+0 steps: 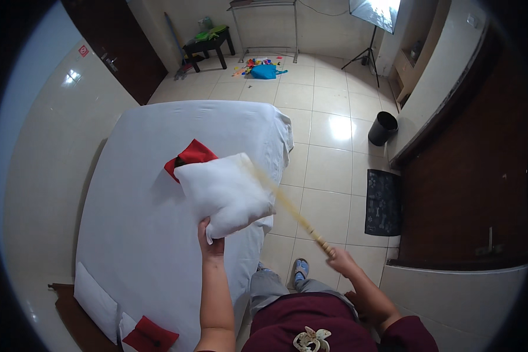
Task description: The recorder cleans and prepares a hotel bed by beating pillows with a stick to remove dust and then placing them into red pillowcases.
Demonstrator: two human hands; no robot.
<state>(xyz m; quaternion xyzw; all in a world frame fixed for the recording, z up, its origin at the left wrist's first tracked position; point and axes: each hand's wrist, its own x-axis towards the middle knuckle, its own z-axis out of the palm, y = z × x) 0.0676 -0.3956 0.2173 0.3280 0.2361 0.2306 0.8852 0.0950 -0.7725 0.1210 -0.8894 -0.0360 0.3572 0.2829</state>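
I'm standing at a bed point(158, 234) under a white sheet, on a glossy pale tile floor point(328, 117) catching the light, a dark door point(120, 53) off to my left. Ahead of me a small dark table point(208, 44) sits by the far wall with a metal rack point(264, 23) beside it and bright clutter point(258, 67) on the tiles. To my right there's a studio light point(372, 17) on a stand, a black bin point(383, 128) and a dark mat point(383, 202).
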